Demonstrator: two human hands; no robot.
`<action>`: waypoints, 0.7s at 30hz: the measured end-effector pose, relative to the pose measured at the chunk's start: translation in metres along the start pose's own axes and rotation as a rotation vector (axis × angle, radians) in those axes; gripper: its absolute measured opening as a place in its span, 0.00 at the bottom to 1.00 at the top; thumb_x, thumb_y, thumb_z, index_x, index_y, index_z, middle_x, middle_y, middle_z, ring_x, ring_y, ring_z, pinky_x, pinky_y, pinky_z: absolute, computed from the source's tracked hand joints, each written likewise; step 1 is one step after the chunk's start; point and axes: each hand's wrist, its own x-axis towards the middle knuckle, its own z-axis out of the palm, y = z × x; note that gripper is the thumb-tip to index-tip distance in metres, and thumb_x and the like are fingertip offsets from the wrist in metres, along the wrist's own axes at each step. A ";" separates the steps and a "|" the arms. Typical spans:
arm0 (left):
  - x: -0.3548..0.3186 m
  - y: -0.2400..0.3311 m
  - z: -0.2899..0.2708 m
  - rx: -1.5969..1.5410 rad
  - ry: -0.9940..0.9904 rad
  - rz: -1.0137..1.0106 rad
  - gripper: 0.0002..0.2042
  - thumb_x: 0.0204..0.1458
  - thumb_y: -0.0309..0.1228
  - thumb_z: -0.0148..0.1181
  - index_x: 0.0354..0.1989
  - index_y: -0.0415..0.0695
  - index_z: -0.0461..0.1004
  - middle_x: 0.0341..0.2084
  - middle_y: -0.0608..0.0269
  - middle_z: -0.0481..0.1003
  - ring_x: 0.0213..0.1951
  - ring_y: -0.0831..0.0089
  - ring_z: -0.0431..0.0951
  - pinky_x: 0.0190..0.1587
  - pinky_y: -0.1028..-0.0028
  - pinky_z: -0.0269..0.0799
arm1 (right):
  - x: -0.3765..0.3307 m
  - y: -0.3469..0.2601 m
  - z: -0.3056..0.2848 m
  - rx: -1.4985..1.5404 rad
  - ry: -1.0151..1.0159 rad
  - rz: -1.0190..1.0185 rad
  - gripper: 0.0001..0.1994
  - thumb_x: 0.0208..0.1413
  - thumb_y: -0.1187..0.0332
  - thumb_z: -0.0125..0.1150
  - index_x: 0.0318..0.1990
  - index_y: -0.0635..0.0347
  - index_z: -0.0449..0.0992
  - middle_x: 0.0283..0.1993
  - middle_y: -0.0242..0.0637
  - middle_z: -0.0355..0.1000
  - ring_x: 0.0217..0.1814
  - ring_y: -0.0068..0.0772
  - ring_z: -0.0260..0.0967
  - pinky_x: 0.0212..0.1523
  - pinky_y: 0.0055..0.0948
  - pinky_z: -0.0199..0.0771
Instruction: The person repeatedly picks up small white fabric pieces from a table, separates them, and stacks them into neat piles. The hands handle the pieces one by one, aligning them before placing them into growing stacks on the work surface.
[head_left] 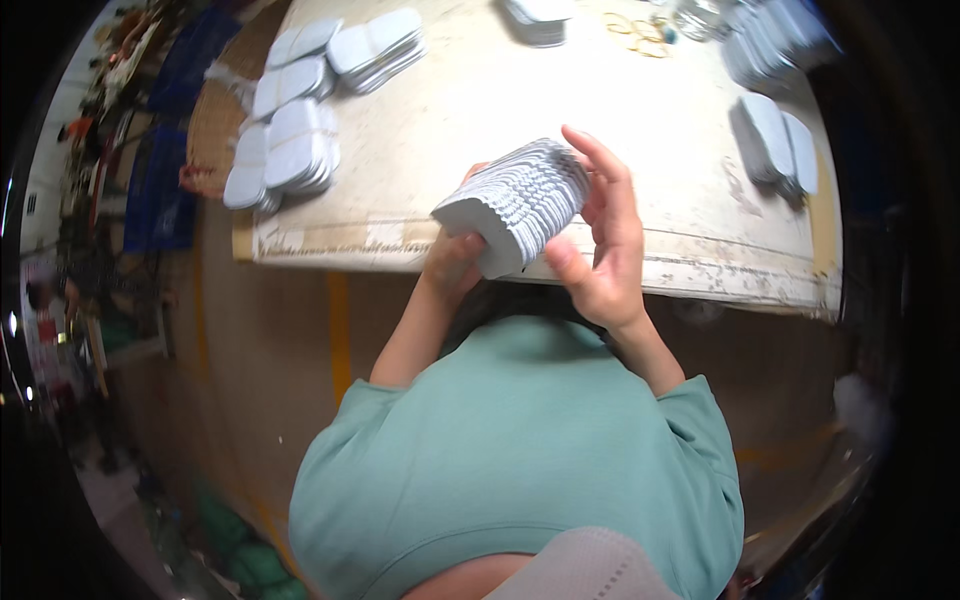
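My left hand [457, 262] clamps a thick, fanned stack of pale-grey, round-cornered flat pieces [515, 210] above the near edge of the scuffed white worktop [400, 170]; my right hand [615, 260] spreads open at its right end. Banded pale-grey bundles [372, 48] lie leftward, seemingly finished; my stack looks unbanded, so apparently unfinished.

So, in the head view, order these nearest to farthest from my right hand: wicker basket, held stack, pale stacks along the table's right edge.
1. Held stack: left of your right hand.
2. Pale stacks: on the table, right side.
3. Wicker basket: far left, beside the table.
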 end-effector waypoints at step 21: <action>0.009 -0.026 0.055 0.706 -0.125 0.062 0.10 0.57 0.21 0.55 0.46 0.36 0.73 0.44 0.60 0.75 0.46 0.75 0.76 0.52 0.74 0.72 | 0.096 -0.023 -0.332 -0.341 0.718 0.423 0.33 0.48 0.42 0.67 0.57 0.52 0.73 0.52 0.33 0.72 0.54 0.31 0.69 0.51 0.35 0.72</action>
